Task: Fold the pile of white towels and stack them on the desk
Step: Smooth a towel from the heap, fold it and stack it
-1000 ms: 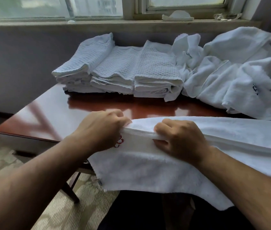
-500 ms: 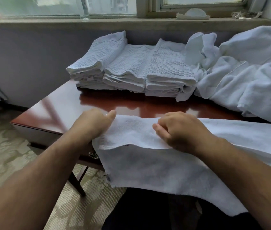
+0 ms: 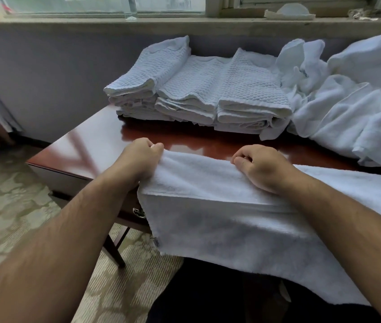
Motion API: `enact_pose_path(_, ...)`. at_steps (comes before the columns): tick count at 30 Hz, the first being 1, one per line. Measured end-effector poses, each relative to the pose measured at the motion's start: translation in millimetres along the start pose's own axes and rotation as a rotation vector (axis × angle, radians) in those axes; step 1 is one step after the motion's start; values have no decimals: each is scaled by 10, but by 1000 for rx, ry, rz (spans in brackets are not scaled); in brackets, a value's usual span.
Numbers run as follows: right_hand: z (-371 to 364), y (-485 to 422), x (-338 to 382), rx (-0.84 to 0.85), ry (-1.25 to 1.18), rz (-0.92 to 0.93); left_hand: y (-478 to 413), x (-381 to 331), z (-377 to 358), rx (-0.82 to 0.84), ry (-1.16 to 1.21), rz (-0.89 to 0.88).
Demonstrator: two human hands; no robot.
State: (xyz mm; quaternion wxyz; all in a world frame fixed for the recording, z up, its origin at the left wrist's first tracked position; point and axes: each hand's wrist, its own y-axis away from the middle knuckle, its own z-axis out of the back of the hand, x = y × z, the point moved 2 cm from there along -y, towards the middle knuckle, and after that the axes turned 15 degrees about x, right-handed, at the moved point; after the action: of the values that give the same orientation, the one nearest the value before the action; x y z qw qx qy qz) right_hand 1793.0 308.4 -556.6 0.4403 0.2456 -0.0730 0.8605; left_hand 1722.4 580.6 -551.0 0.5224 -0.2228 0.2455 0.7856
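Left hand and right hand each pinch the far edge of the plain white terry towel, draped over the glossy red-brown wooden tabletop's near edge (a band of wood separates it from the folded white waffle-weave towel stacks).

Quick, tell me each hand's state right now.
Left hand: closed, pinching the far edge of the towel.
Right hand: closed, gripping the same towel edge.

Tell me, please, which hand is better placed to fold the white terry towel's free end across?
Left, probably: the left hand pinches the white terry towel at its end corner, while the right hand grips mid-edge.
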Motion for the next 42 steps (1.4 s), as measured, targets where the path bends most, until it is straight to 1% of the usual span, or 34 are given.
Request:
enact_pose_path(3, -25, 38, 51, 58, 132, -50, 24, 60, 74, 95, -89, -14)
enact_pose_path(4, -49, 59, 65, 70, 161, -62, 39, 87, 89, 118, -80, -19)
enact_pose_path(6, -80, 96, 98, 74, 165, -65, 68, 128, 81, 136, 21, -18)
enact_pose_path(10, -122, 144, 123, 38, 164, -27, 114, 183, 13, -1, 131, -4)
enact_pose_path(13, -199, 179, 130, 14, 217, -28, 140, 176, -37, -16, 160, -21)
enact_pose_path(16, -282, 204, 118, -5, 280, -45, 166, 110, -97, -16, 107, -50)
enact_pose_path(19, -303, 196, 90, -16, 304, -53, 213, 50, -177, -25, -38, -98)
enact_pose_path(21, -303, 174, 62, -3, 298, -66, 241, 33, -237, -67, -117, -154)
enact_pose_path(24, -312, 150, 33, 12, 290, -81, 228, 17, -282, -130, -146, -238)
enact_pose_path(26, -305, 128, 22, 27, 275, -95, 173, 13, -266, -137, -146, -268)
enact_pose_path(31, -251, 113, 37, 33, 249, -110, 63, -24, -210, -135, -185, -294)
enact_pose_path(33, -205, 168, 38, 36, 249, -133, 92, -72, -212, -165, -267, -287)
enact_pose_path(35, -137, 271, 8, 25, 257, -182, 156, -154, -227, -253, -433, -288)
enact_pose_path(37, -56, 401, -66, 3, 252, -260, 242, -310, -307, -293, -527, -359)
enact_pose_path(38, -10, 473, -117, -6, 244, -312, 288, -418, -380, -268, -521, -404)
enact_pose_path(40, 89, 627, -239, -16, 214, -448, 367, -663, -595, -144, -457, -446)
enact_pose_path(42, 204, 801, -389, -12, 188, -621, 419, -883, -856, 6, -438, -372)
